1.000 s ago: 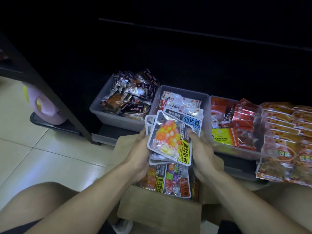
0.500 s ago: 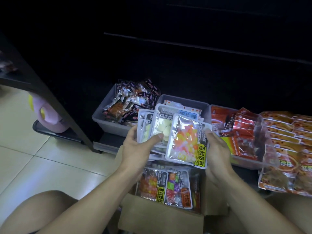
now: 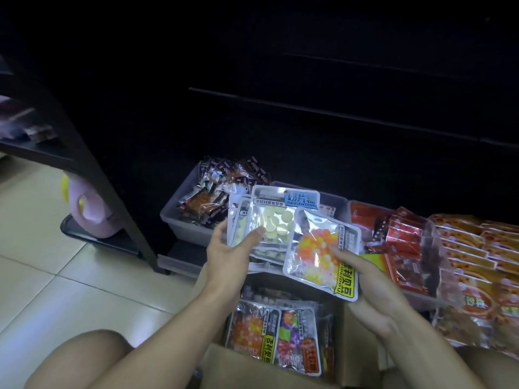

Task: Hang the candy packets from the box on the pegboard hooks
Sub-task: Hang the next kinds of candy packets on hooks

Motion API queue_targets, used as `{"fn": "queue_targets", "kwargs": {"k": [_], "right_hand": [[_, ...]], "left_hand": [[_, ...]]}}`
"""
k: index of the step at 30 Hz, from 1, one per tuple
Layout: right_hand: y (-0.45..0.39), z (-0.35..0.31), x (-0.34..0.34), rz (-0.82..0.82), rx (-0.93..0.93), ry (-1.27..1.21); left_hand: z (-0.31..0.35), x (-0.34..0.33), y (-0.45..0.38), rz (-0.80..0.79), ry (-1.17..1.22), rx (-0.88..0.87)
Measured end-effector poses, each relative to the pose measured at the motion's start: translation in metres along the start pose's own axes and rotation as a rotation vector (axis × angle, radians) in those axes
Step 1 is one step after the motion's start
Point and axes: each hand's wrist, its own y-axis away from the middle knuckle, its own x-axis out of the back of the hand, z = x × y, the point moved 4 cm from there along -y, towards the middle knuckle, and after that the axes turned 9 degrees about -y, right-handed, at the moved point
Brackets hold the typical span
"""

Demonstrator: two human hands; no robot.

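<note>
Shelf unit (image 3: 92,153): a dark frame was seen standing on the tiled floor at the left.
Grey bins (image 3: 182,220): snack packs were held in them, behind the hands.
Cardboard box (image 3: 244,369): candy packets (image 3: 269,335) were stacked inside, below both hands.
Left hand (image 3: 227,254): a fan of pale-tablet packets (image 3: 272,223) was clamped in its grip, thumb on top.
Right hand (image 3: 373,287): an orange-candy packet (image 3: 320,248) was pinched in its grip, just beside the fan.

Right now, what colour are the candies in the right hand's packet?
Orange, white and yellow; head view.
</note>
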Motion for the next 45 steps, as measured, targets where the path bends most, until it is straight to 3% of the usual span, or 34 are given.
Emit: {"fn": "queue_targets", "kwargs": {"k": [6,10,14,19,30,36,45], "right_hand": [[0.001,-0.005,0.009,0.227,0.193,0.023],[0.009,-0.025,-0.011,0.082,0.144,0.098],[0.031,-0.077,-0.057,-0.047,0.395,0.380],[0.055,-0.146,-0.131,-0.128,0.648,0.438],[0.106,-0.254,-0.296,-0.284,1.029,0.654],[0.104,-0.305,-0.376,-0.240,1.046,0.588],[0.088,-0.357,-0.466,-0.150,1.227,0.536]], "left_hand": [[0.015,0.005,-0.002,-0.015,0.033,0.059],[0.027,0.015,0.003,0.041,0.008,0.034],[0.047,0.021,0.009,0.067,-0.017,-0.007],[0.091,0.014,0.022,0.054,-0.002,-0.076],[0.275,-0.014,0.034,0.035,0.115,-0.278],[0.332,-0.011,0.027,0.056,0.187,-0.299],[0.368,0.006,0.016,0.012,0.233,-0.346]]}}
